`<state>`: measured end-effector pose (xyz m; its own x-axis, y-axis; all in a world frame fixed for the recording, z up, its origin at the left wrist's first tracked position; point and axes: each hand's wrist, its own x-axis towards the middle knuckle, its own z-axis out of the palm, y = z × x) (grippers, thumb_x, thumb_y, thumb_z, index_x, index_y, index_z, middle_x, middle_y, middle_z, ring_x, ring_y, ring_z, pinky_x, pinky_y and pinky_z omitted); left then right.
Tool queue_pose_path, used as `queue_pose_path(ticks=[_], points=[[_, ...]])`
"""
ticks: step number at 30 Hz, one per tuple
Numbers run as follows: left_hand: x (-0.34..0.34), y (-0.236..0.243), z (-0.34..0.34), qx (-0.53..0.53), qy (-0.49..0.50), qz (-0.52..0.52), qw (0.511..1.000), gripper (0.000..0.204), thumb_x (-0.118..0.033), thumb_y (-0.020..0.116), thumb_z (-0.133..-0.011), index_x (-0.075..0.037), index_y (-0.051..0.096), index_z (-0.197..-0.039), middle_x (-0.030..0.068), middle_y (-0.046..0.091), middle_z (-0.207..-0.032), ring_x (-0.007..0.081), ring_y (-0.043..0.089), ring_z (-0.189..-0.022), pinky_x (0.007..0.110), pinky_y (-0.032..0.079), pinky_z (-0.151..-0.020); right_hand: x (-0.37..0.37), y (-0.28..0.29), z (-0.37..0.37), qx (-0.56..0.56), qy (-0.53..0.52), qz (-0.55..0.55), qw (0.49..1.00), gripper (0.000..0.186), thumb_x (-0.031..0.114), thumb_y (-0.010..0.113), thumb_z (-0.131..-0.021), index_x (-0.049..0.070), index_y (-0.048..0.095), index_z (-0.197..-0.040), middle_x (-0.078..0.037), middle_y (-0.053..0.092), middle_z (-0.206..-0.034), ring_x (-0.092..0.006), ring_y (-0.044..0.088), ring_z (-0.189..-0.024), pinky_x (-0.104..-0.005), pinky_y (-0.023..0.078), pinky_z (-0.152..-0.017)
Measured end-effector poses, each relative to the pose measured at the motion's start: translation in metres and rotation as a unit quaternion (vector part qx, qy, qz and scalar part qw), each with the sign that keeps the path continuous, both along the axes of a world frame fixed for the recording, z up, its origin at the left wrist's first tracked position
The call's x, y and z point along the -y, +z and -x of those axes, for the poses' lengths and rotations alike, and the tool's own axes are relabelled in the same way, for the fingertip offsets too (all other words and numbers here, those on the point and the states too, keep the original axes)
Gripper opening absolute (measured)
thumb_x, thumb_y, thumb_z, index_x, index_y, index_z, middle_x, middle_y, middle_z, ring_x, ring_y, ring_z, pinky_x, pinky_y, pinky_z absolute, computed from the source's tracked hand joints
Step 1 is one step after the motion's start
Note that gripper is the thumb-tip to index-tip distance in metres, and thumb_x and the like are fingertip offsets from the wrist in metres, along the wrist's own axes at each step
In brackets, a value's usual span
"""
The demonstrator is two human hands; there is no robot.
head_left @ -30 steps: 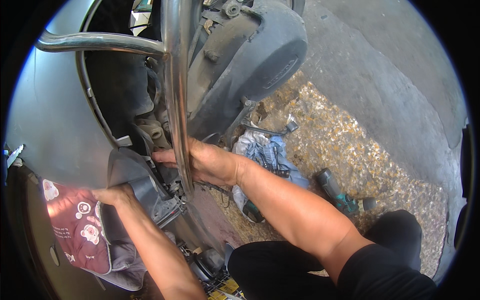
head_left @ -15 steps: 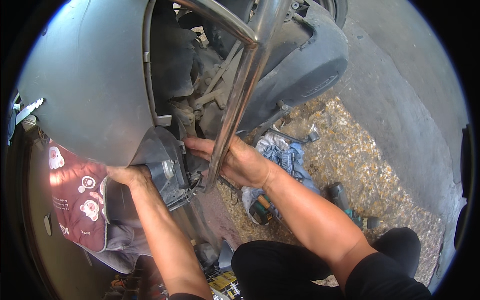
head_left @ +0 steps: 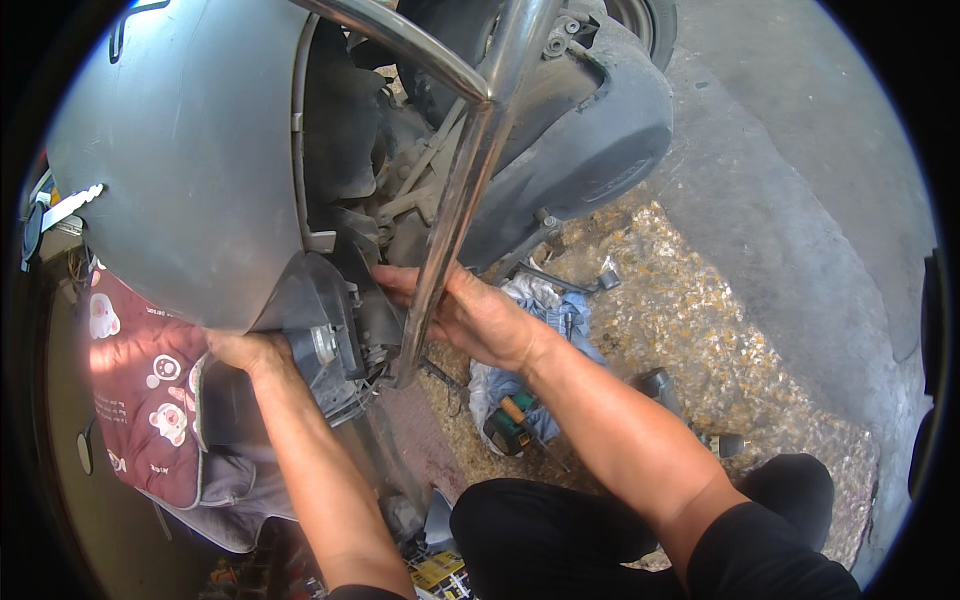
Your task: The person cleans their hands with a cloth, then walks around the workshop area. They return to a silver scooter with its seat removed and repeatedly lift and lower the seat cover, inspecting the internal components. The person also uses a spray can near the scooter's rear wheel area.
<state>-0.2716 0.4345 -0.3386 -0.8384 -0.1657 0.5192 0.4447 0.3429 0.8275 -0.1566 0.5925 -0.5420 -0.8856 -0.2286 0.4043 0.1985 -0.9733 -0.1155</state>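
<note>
At far left, a maroon quilted cloth (head_left: 140,385) printed with bears hangs partly hidden beneath a scooter's gray body panel (head_left: 190,160), which fills the upper left. A person's left hand (head_left: 250,350) meets the panel's lower edge; its fingertips are out of sight, and whether they grip cannot be told. Beside it sits a black plastic trim piece (head_left: 305,290). A steel tube (head_left: 460,200) crosses in front of the right hand (head_left: 485,320), whose extended fingers reach behind it toward the trim; its hold cannot be made out. Beyond, a crumpled blue-and-white rag (head_left: 580,325) and a cordless drill (head_left: 657,385) lie partly covered by the right forearm, while the top edge crops a wheel (head_left: 657,35).
</note>
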Motion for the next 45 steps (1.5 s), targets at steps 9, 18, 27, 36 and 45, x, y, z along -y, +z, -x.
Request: queue_pose_path(ticks=[9, 18, 27, 36, 45], points=[[-0.009, -0.001, -0.004, 0.002, 0.0, -0.008, 1.0, 0.045, -0.03, 0.04, -0.096, 0.001, 0.052, -0.126, 0.0146, 0.057, -0.125, 0.0317, 0.056, -0.114, 0.046, 0.046, -0.098, -0.001, -0.01, 0.007, 0.027, -0.005, -0.019, 0.999, 0.089, 0.073, 0.038, -0.089, 0.009, 0.029, -0.149, -0.011, 0.023, -0.156, -0.0257, 0.02, -0.143, -0.0471, 0.026, -0.11], [-0.018, -0.002, -0.008, 0.001, 0.028, 0.018, 0.999, 0.048, -0.034, 0.039, -0.096, 0.0, 0.053, -0.127, 0.0144, 0.058, -0.124, 0.0321, 0.056, -0.113, 0.047, 0.047, -0.097, 0.001, -0.025, 0.014, 0.134, -0.036, -0.137, 0.981, 0.079, 0.068, 0.041, -0.091, 0.004, 0.047, -0.137, -0.015, 0.049, -0.137, -0.0275, 0.046, -0.124, -0.0452, 0.044, -0.094], [-0.018, -0.003, -0.008, 0.004, 0.056, 0.053, 0.997, 0.054, -0.038, 0.036, -0.095, -0.001, 0.051, -0.131, 0.0147, 0.056, -0.128, 0.0336, 0.055, -0.116, 0.048, 0.045, -0.1, -0.005, -0.035, 0.015, 0.211, -0.038, -0.172, 0.961, 0.056, 0.052, 0.041, -0.099, 0.004, 0.059, -0.121, -0.009, 0.058, -0.114, -0.0212, 0.052, -0.106, -0.0381, 0.047, -0.088], [-0.008, -0.001, -0.003, -0.002, 0.048, 0.029, 0.998, 0.052, -0.036, 0.036, -0.095, 0.0, 0.052, -0.129, 0.0152, 0.058, -0.126, 0.0339, 0.056, -0.114, 0.048, 0.046, -0.099, -0.008, -0.037, 0.014, 0.222, -0.039, -0.186, 0.956, 0.055, 0.052, 0.043, -0.098, 0.003, 0.059, -0.12, -0.008, 0.059, -0.11, -0.0198, 0.054, -0.103, -0.0368, 0.048, -0.086], [0.0, 0.001, 0.0, 0.005, 0.045, 0.007, 0.999, 0.051, -0.036, 0.037, -0.095, 0.0, 0.054, -0.126, 0.0149, 0.059, -0.123, 0.0331, 0.057, -0.113, 0.048, 0.047, -0.098, -0.011, -0.037, 0.013, 0.221, -0.043, -0.197, 0.954, 0.055, 0.049, 0.042, -0.099, 0.001, 0.058, -0.121, -0.011, 0.059, -0.113, -0.0213, 0.054, -0.106, -0.0377, 0.048, -0.086]])
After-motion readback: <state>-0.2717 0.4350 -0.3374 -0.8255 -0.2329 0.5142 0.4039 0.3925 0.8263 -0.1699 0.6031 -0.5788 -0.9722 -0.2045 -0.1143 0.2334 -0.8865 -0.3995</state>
